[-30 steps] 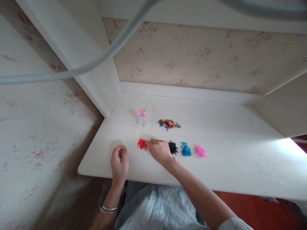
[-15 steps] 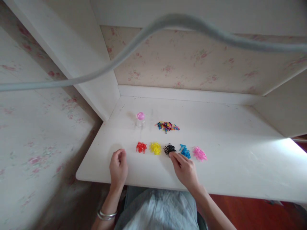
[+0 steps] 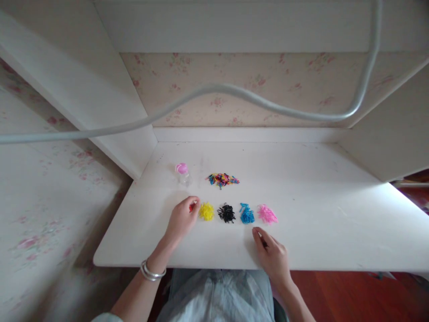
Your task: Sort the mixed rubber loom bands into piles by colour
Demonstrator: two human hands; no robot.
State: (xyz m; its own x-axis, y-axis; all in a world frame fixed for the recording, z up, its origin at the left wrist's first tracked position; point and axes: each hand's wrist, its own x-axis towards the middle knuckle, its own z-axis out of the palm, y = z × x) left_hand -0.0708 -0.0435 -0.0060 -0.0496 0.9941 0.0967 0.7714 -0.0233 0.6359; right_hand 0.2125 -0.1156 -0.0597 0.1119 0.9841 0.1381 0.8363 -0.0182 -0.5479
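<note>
Floral wallpaper [image 3: 217, 102] backs our white desk [image 3: 328, 223], its front edge running beneath our forearms and its top stretching right, past the pink bands [image 3: 267, 213]. Towards the back left stands a clear jar [image 3: 185, 180] with a pink lid [image 3: 181, 168]; beside it, a mixed heap [image 3: 223, 180]. Our left hand [image 3: 182, 218] curls over red bands [image 3: 191, 207], just beside the yellow bands [image 3: 206, 211]; black bands [image 3: 227, 213] and blue bands [image 3: 247, 213] follow. Our right hand [image 3: 273, 252] bends its fingers inward, near the blue; whether either hand pinches anything, we can't tell.
</note>
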